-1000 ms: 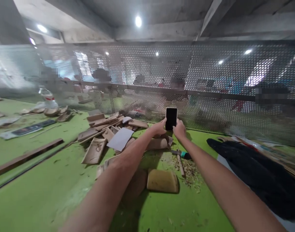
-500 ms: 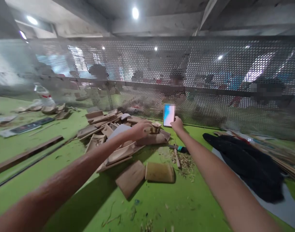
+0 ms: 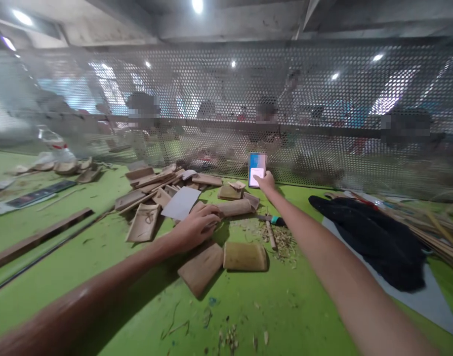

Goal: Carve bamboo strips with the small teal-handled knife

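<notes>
My right hand [image 3: 266, 182] reaches far forward and touches the lower edge of a phone [image 3: 257, 169] with a lit screen, which stands upright against the perforated metal screen [image 3: 322, 109]. My left hand [image 3: 197, 226] rests palm down, fingers curled, on a pile of curved bamboo pieces [image 3: 155, 198]; I cannot tell whether it grips one. Two larger bamboo pieces [image 3: 244, 256] lie just in front of that hand on the green table [image 3: 100, 277].
A knife with a teal handle [image 3: 271, 220] lies among shavings [image 3: 281, 242] right of the pile. A black cloth [image 3: 374, 242] covers the right side. A wooden strip [image 3: 37, 240] lies at left. People sit behind the mesh.
My left hand left the phone and drew back toward me onto the bamboo pile. The phone's screen went from dark to lit. My right hand stayed at the phone.
</notes>
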`<state>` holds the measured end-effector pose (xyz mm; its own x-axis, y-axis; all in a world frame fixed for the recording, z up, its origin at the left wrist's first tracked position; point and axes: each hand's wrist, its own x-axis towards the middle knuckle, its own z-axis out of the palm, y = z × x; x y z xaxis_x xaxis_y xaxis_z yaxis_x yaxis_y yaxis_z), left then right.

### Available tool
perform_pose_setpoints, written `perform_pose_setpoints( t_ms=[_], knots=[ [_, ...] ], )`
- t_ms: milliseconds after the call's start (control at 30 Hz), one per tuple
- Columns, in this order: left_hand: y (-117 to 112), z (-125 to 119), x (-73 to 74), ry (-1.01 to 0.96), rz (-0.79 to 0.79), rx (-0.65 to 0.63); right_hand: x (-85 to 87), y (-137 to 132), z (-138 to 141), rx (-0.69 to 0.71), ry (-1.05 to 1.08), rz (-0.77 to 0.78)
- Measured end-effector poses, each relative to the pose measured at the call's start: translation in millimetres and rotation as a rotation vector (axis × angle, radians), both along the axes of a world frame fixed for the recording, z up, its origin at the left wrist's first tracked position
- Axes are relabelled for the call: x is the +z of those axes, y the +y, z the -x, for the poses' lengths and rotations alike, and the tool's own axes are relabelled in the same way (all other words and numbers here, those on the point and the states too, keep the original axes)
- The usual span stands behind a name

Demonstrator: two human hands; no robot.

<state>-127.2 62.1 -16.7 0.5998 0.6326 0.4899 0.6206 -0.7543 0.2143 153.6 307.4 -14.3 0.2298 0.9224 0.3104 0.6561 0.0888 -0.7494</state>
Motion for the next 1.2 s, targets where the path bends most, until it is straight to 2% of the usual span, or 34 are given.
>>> perform_pose_setpoints(
  t_ms=[200,433,600,733,933,1200],
  knots=[
    [-3.7,-5.1,5.7,0.074,0.000,0.055,5.3,5.9,2.8,-0.025,0.018,0.021],
    [-3.7,-4.2,2.2,0.134,-0.041,0.073,11.3,5.7,-22.2,0.162,-0.005,0.051],
    [-4.2,-4.9,2.9,0.123,-0.035,0.065,11.3,4.3,-28.9,0.199,-0.004,0.040],
    [-5.2,-5.5,4.1,0.123,-0.044,0.062,12.3,4.1,-24.8,0.170,0.005,0.017],
    [-6.6,-7.0,5.0,0.130,-0.060,0.072,15.2,3.1,-13.4,0.044,-0.025,-0.010],
    [-6.9,-7.3,4.3,0.143,-0.053,0.078,14.6,-8.0,-10.2,0.035,-0.073,0.012]
  ],
)
